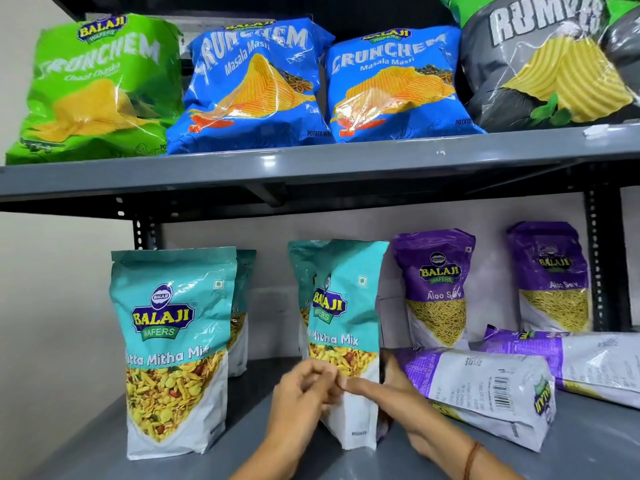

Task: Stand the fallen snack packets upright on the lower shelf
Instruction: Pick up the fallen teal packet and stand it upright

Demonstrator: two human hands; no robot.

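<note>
Lower shelf, left to right: a teal packet upright; my left hand and right hand pinching the middle teal packet at its lower face, steadying it upright; two purple packets lying flat, one behind the other. I judge these light, crinkly, slippery; best gripped at the stiff top seal
</note>
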